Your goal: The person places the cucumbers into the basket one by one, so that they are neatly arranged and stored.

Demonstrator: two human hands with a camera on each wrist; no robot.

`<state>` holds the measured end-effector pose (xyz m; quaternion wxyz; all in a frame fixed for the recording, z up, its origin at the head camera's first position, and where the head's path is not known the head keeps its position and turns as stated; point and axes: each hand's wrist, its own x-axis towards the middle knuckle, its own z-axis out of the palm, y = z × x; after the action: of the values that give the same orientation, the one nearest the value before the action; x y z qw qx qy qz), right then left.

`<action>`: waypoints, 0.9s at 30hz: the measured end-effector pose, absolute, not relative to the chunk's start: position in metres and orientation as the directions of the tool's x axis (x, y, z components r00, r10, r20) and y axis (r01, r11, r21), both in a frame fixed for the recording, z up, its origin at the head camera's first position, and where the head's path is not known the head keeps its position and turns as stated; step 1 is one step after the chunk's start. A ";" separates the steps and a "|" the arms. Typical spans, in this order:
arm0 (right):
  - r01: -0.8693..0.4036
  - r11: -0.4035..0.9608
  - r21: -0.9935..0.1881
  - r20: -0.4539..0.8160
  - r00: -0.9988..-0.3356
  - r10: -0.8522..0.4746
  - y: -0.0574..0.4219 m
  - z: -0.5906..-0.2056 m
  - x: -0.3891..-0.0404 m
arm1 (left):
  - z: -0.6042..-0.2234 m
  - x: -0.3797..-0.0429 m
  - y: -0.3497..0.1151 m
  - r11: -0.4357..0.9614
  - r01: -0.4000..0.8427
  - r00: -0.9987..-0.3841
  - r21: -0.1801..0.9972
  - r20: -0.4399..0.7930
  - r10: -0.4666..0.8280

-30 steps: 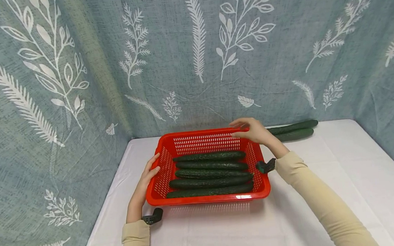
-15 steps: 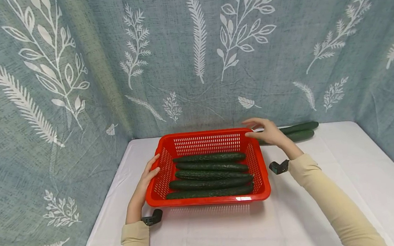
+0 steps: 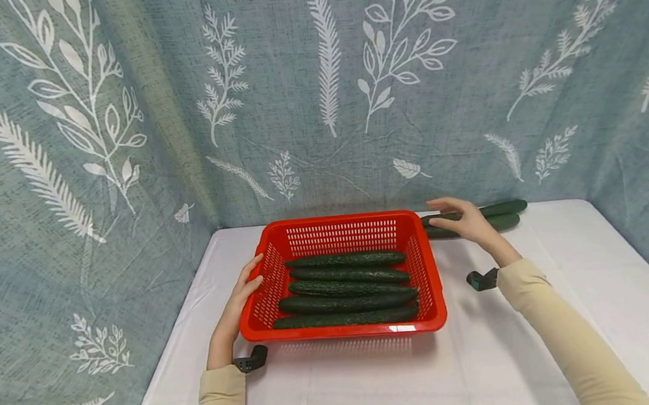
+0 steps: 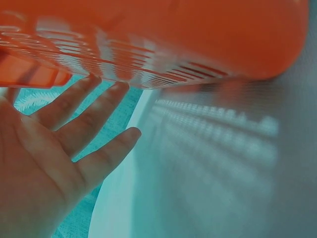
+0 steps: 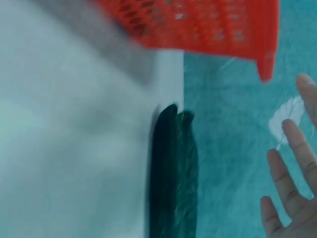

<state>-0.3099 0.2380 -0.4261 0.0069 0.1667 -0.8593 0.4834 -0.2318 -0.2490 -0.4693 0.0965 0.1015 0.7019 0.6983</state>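
Right wrist view alone shows my right hand (image 3: 469, 220), fingers spread, clear of two long dark-green cucumbers (image 5: 167, 173) along worktop (image 3: 562, 232) back edge.

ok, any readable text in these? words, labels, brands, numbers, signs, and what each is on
None readable.
Red basket: pale patch on the front rim, glare or sticker, can't tell; no legible characters.
Black left wrist device: small marks, too small to read.
Curtain: white leaf prints, no lettering.
Cucumbers: no labels visible.
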 end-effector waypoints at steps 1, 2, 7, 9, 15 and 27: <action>-0.292 0.480 -0.827 0.174 -0.946 -0.275 0.241 -0.428 -0.310 | -0.469 -0.232 -0.249 0.005 0.007 -0.961 1.000 0.006 0.275; -0.295 0.485 -0.823 0.178 -0.945 -0.273 0.244 -0.430 -0.310 | -0.470 -0.231 -0.249 0.007 0.007 -0.962 1.000 0.005 0.274; -0.301 0.516 -0.802 0.192 -0.948 -0.255 0.257 -0.438 -0.309 | -0.470 -0.232 -0.250 0.006 0.012 -0.961 1.000 0.010 0.276; -0.291 0.539 -0.791 0.186 -0.953 -0.241 0.262 -0.440 -0.309 | -0.471 -0.232 -0.250 0.003 0.012 -0.961 1.000 0.011 0.276; -0.266 0.607 -0.749 0.170 -0.962 -0.212 0.278 -0.448 -0.309 | -0.471 -0.232 -0.250 -0.004 0.006 -0.961 1.000 0.007 0.275; -0.354 0.730 -0.584 0.268 -0.934 -0.238 0.302 -0.469 -0.312 | -0.470 -0.232 -0.248 -0.012 0.015 -0.961 1.000 0.018 0.277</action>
<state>-0.3117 0.3022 -0.4688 0.0876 0.1599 -0.9260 0.3307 -0.2324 -0.2481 -0.4697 0.0930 0.1046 0.6967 0.7036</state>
